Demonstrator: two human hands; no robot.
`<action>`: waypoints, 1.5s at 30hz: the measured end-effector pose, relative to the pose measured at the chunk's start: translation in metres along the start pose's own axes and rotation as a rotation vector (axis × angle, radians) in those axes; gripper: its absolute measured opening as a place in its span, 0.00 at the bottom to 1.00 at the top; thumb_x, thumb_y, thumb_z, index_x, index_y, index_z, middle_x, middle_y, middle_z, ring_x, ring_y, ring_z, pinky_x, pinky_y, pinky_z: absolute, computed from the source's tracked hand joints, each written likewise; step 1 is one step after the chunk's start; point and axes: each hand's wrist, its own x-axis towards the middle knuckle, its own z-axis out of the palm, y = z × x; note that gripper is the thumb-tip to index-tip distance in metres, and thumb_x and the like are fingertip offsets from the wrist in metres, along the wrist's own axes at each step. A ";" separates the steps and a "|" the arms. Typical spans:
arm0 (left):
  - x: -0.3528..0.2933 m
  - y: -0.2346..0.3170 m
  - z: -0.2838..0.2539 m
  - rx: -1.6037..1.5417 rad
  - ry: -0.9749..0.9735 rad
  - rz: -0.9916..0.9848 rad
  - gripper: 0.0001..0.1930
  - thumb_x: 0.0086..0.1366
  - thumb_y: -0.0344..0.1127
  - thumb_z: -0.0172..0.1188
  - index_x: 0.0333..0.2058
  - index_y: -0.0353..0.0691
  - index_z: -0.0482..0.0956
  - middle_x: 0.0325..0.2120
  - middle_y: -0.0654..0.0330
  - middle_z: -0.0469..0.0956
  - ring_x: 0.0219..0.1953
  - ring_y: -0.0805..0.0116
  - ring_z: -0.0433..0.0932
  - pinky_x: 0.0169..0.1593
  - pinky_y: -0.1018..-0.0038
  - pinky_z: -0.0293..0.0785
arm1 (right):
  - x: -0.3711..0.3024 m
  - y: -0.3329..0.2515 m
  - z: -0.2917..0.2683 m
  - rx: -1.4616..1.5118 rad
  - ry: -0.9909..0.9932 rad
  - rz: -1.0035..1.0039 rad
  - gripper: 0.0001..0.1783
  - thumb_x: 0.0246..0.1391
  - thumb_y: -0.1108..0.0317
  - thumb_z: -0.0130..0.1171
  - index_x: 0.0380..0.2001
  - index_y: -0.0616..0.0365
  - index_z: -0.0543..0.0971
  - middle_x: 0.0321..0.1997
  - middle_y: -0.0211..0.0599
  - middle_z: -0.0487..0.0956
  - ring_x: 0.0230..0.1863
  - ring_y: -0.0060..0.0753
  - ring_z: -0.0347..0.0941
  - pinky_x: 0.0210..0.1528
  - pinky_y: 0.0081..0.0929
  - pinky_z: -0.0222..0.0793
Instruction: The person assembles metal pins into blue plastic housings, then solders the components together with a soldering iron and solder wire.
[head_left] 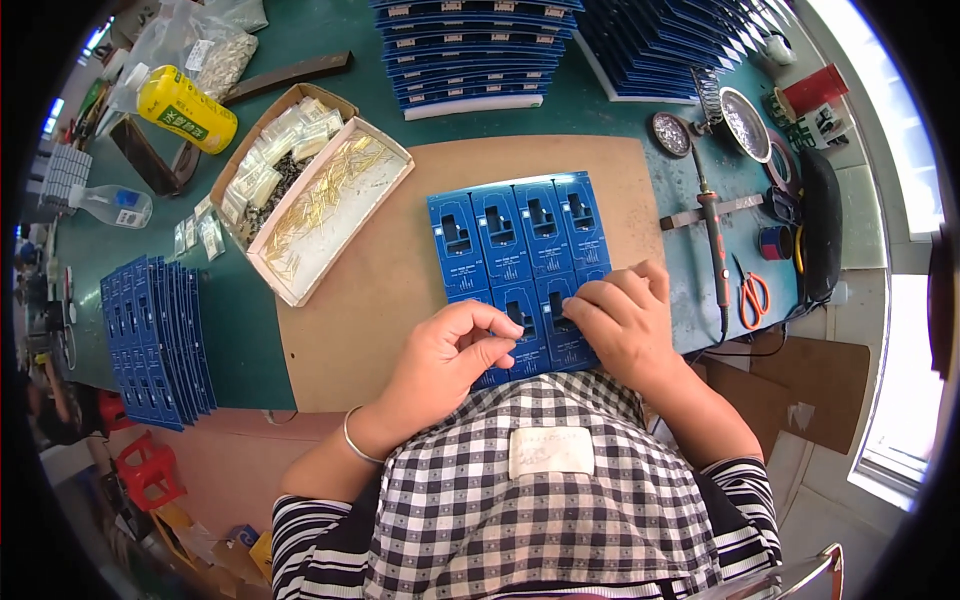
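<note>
A blue circuit board panel (508,278), divided into several identical sections with dark cutouts, lies flat in front of me. Over its lower left part, my left hand (445,352) pinches thumb and forefinger together; whatever sits between the tips is too small to make out. My right hand (628,325) rests at the panel's lower right, fingers curled and tips against a cutout. What those fingertips hold, if anything, is hidden. Left of the panel stands an open carton (268,160) of small bags and dark bits, with a tray (312,268) of thin gold pins against it.
A brown board (345,360) lies beneath the panel on the green table. Stacks of blue boards (475,60) stand behind, with another stack (155,335) at left. On the right lie a soldering iron (713,235), orange-handled scissors (753,300) and a metal dish (745,125).
</note>
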 end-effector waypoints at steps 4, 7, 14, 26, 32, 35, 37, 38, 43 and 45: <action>0.000 0.002 -0.002 0.044 -0.023 -0.021 0.05 0.66 0.26 0.59 0.39 0.35 0.79 0.33 0.62 0.79 0.33 0.77 0.78 0.38 0.82 0.75 | -0.002 -0.003 -0.001 -0.040 0.028 0.000 0.14 0.36 0.69 0.66 0.32 0.51 0.82 0.36 0.24 0.77 0.36 0.27 0.71 0.47 0.36 0.58; 0.001 0.006 -0.001 0.066 -0.024 -0.067 0.07 0.66 0.25 0.58 0.42 0.34 0.77 0.36 0.59 0.79 0.33 0.76 0.78 0.37 0.81 0.76 | -0.002 -0.001 0.001 0.013 0.037 0.057 0.13 0.38 0.67 0.68 0.33 0.51 0.83 0.37 0.25 0.77 0.37 0.30 0.71 0.48 0.37 0.58; 0.001 0.003 0.003 0.051 0.010 -0.019 0.10 0.63 0.24 0.60 0.44 0.35 0.78 0.35 0.59 0.80 0.31 0.76 0.78 0.36 0.81 0.76 | -0.001 -0.002 -0.005 0.044 -0.033 0.147 0.12 0.42 0.64 0.67 0.34 0.48 0.82 0.40 0.24 0.76 0.42 0.28 0.70 0.50 0.38 0.57; 0.011 0.010 0.016 0.686 -0.121 0.379 0.14 0.55 0.26 0.67 0.41 0.41 0.79 0.30 0.57 0.82 0.29 0.62 0.82 0.31 0.71 0.78 | -0.014 -0.034 0.001 0.674 -0.048 0.366 0.08 0.44 0.69 0.68 0.30 0.48 0.79 0.35 0.22 0.77 0.43 0.28 0.70 0.50 0.34 0.54; 0.013 0.005 0.008 0.682 -0.128 0.403 0.11 0.55 0.20 0.65 0.37 0.38 0.82 0.30 0.56 0.83 0.29 0.67 0.82 0.31 0.76 0.78 | -0.014 -0.020 0.004 0.480 0.021 0.427 0.07 0.47 0.71 0.65 0.31 0.49 0.78 0.37 0.25 0.76 0.43 0.32 0.69 0.50 0.35 0.54; 0.013 0.005 0.005 0.691 0.016 0.454 0.08 0.54 0.21 0.66 0.34 0.38 0.82 0.27 0.55 0.81 0.28 0.63 0.80 0.30 0.73 0.76 | -0.012 -0.007 0.009 0.413 0.055 0.500 0.06 0.47 0.71 0.64 0.31 0.50 0.78 0.39 0.27 0.75 0.45 0.34 0.68 0.50 0.35 0.54; 0.011 0.004 0.003 0.669 0.048 0.429 0.08 0.54 0.21 0.66 0.34 0.38 0.82 0.27 0.57 0.80 0.28 0.65 0.80 0.31 0.74 0.76 | -0.009 -0.006 0.008 0.422 0.017 0.530 0.05 0.47 0.71 0.63 0.30 0.52 0.79 0.42 0.28 0.74 0.47 0.35 0.66 0.51 0.35 0.55; 0.010 0.004 0.003 0.645 0.084 0.406 0.08 0.55 0.21 0.65 0.34 0.38 0.82 0.28 0.58 0.79 0.28 0.68 0.79 0.31 0.75 0.75 | -0.009 -0.007 0.009 0.421 0.017 0.533 0.05 0.47 0.71 0.63 0.30 0.52 0.79 0.42 0.28 0.74 0.47 0.35 0.66 0.51 0.35 0.55; 0.007 0.003 -0.001 0.595 0.137 0.373 0.07 0.56 0.22 0.66 0.34 0.38 0.82 0.29 0.61 0.77 0.26 0.77 0.73 0.28 0.80 0.69 | -0.006 -0.009 0.011 0.377 0.010 0.509 0.05 0.47 0.73 0.63 0.29 0.53 0.79 0.42 0.31 0.75 0.46 0.38 0.66 0.50 0.34 0.59; 0.006 0.002 -0.003 0.603 0.137 0.371 0.06 0.56 0.22 0.66 0.34 0.38 0.82 0.29 0.62 0.76 0.24 0.79 0.71 0.26 0.82 0.67 | -0.005 -0.010 0.012 0.373 0.011 0.517 0.05 0.47 0.73 0.63 0.29 0.53 0.78 0.42 0.31 0.75 0.46 0.38 0.66 0.50 0.34 0.59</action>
